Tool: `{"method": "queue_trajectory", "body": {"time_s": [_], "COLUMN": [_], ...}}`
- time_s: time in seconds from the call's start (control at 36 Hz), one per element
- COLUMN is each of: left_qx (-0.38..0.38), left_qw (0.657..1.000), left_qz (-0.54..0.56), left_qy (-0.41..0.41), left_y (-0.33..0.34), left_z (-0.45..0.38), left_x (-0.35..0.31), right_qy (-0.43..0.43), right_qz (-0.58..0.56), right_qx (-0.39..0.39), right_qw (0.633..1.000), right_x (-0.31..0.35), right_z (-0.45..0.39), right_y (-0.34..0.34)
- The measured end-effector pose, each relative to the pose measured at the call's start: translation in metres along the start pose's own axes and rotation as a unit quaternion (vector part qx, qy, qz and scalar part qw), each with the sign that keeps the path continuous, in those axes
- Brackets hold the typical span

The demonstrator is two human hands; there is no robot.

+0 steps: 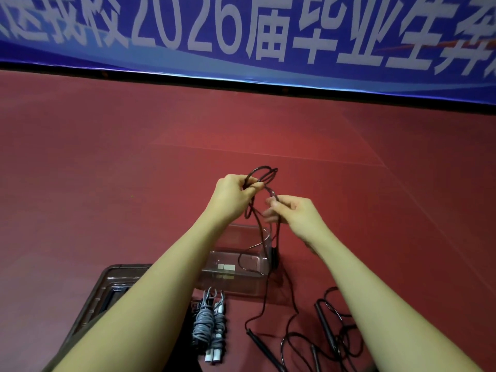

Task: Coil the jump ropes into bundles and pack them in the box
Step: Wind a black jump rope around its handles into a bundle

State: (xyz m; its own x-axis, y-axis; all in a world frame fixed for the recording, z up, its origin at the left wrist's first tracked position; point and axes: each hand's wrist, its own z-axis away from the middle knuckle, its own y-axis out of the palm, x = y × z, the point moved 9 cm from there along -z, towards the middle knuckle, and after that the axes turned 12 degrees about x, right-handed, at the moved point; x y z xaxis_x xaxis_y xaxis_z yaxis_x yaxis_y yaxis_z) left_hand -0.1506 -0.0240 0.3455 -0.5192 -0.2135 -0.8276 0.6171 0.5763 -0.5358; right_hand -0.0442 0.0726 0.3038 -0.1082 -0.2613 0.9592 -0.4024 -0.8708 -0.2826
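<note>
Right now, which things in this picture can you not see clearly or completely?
Head view only:
- Dark lid: the left forearm covers much of it.
- Clear plastic box: its left part is behind the left forearm, so its contents are uncertain.
- Loose black jump ropes on the floor: cut off by the bottom edge and the right forearm; their number is unclear.
- Right hand: fingertips blurred.
- Banner: text cut by the top and sides.

Left hand grips loops of a dark jump rope; right hand pinches its strand beside them, above a clear box. A grey coiled bundle lies on the red floor
</note>
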Motion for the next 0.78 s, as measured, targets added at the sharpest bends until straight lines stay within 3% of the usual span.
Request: {"method": "queue_trajectory", "body": {"time_s": [0.11,0.19,0.25,0.33,0.36,0.39,0.47,0.53,0.67,0.78], "left_qx": [0.012,0.012,-0.01,-0.023,-0.023,-0.021,-0.02,-0.019,-0.011,-0.012], "left_qw": [0.995,0.985,0.98,0.979,0.98,0.981,0.98,0.978,0.969,0.962], "left_qz": [0.096,0.173,0.196,0.196,0.19,0.187,0.196,0.204,0.238,0.26], "left_qy": [-0.012,0.003,0.025,0.044,0.046,0.046,0.041,0.045,0.07,0.077], "left_y": [-0.003,-0.006,-0.013,-0.019,-0.019,-0.019,-0.017,-0.016,-0.017,-0.018], "left_z": [0.0,0.002,0.003,0.003,0.003,0.003,0.003,0.004,0.004,0.001], "left_x": [0.002,-0.003,-0.009,-0.015,-0.016,-0.016,-0.014,-0.015,-0.023,-0.026], "right_qy": [0.039,0.07,0.109,0.17,0.167,0.155,0.103,0.079,-0.014,-0.032], "right_qz": [0.014,0.139,0.285,0.482,0.504,0.495,0.337,0.246,0.116,0.121], "right_qx": [-0.113,-0.134,-0.068,0.108,0.141,0.157,0.147,0.148,0.147,0.096], "right_qw": [0.993,0.979,0.95,0.853,0.836,0.84,0.924,0.955,0.982,0.987], "right_x": [-0.014,-0.024,-0.033,-0.05,-0.049,-0.046,-0.034,-0.028,0.001,0.013], "right_z": [0.0,-0.001,-0.008,-0.01,-0.007,-0.006,-0.008,-0.008,-0.004,-0.002], "right_y": [-0.028,-0.039,-0.03,0.003,0.012,0.018,0.024,0.026,0.032,0.034]}}
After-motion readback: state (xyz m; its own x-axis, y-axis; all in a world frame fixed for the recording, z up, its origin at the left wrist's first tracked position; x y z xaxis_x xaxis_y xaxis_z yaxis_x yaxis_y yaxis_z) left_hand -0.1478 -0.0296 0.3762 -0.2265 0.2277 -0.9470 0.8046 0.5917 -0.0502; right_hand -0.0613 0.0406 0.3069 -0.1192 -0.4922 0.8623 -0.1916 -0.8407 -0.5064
